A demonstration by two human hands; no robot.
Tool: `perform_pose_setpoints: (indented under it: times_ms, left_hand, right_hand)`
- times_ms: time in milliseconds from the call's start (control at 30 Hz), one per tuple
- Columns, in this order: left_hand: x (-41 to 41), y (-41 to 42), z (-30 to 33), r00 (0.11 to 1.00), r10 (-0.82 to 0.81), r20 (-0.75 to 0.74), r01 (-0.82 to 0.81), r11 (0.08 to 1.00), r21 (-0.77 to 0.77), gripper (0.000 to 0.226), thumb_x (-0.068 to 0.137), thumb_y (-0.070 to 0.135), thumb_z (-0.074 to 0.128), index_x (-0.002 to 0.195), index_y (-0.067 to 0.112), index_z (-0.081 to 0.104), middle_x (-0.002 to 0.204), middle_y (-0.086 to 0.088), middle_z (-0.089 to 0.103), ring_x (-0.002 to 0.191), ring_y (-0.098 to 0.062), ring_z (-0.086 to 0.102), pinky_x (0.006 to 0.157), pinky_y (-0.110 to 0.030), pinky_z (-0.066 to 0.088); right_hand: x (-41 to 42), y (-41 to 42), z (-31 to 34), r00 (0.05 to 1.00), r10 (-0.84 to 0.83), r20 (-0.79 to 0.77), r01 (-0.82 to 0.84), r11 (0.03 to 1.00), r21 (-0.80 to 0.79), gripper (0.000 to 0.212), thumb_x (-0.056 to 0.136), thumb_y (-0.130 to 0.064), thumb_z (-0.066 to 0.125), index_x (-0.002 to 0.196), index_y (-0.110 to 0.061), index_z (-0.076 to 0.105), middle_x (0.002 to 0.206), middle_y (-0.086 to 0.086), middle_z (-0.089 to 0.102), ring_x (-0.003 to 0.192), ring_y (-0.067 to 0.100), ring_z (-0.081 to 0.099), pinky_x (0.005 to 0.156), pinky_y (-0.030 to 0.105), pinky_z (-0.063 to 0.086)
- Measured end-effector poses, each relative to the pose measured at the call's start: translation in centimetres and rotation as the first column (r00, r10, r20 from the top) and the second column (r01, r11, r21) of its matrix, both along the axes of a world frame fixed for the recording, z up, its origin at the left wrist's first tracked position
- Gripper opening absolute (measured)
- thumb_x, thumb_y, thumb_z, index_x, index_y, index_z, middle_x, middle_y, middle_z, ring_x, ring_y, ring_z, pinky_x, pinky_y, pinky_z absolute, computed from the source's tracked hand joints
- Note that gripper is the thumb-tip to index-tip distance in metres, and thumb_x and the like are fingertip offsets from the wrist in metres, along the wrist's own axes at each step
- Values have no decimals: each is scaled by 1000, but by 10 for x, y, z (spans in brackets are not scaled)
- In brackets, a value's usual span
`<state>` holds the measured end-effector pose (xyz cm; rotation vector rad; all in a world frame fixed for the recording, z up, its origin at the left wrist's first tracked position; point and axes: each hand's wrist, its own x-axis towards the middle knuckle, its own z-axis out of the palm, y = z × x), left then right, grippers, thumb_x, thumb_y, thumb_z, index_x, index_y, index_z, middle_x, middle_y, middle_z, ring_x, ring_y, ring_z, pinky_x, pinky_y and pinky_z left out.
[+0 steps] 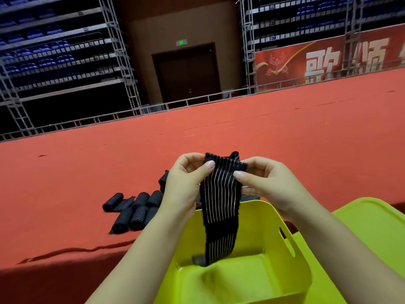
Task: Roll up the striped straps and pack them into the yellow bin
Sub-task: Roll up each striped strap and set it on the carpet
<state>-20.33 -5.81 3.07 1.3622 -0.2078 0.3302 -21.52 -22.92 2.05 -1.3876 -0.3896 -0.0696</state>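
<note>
Black white-striped elastic strap (219,207): top edge pinched between left hand (186,181) and right hand (265,183), long axis hanging straight below both grips into open yellow plastic bin (247,279).

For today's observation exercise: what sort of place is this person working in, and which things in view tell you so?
Probably an indoor arena or event hall: tiered blue seats on metal scaffolding, a red-carpeted stage, and a red banner behind it.

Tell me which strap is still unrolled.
The striped strap pinched by both hands, hanging flat into the yellow bin; the straps on the red carpet are rolled.
</note>
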Motion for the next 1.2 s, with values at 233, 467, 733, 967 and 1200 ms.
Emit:
perform_pose_setpoints:
  times_ms: [233,467,733,967,1200]
  left_hand:
    - [-15,-11,-7,939,184,290,-298,855,425,17,87,15,69,86,31,65,102,1,64,96,-9,61,85,-26,48]
    - [-24,-16,-7,986,10,169,-69,935,347,19,87,16,70,106,15,69,99,-1,74,94,-11,70,83,-27,56]
    - [-23,-1,-16,998,0,66,-12,984,176,22,89,2,64,99,20,66,75,3,72,74,-11,68,58,-22,52]
    - [-16,21,-35,998,-33,-53,46,963,266,24,88,-2,63,91,20,71,78,2,74,76,-10,67,64,-28,53]
    - [14,55,-57,968,106,-229,-21,938,345,17,88,3,65,92,18,73,81,10,74,83,-7,67,75,-30,55]
  right_hand:
    - [1,8,4,951,-296,92,299,954,-28,9,88,-3,63,84,-11,62,77,4,65,68,11,62,54,20,51]
    - [-5,14,-3,974,-180,137,193,977,-89,16,92,-12,59,100,-22,70,90,-3,74,86,7,70,78,25,53]
    - [2,5,-6,902,-355,247,394,909,-135,18,85,-13,69,97,-25,67,102,-1,66,88,2,62,70,9,46]
    - [19,10,-23,977,-200,76,213,944,-252,9,85,-8,68,80,-15,66,72,-1,63,56,4,53,51,19,41]
    - [65,2,-31,983,-158,-97,110,918,-381,17,89,-15,65,105,-17,59,95,2,65,81,12,67,66,24,55]
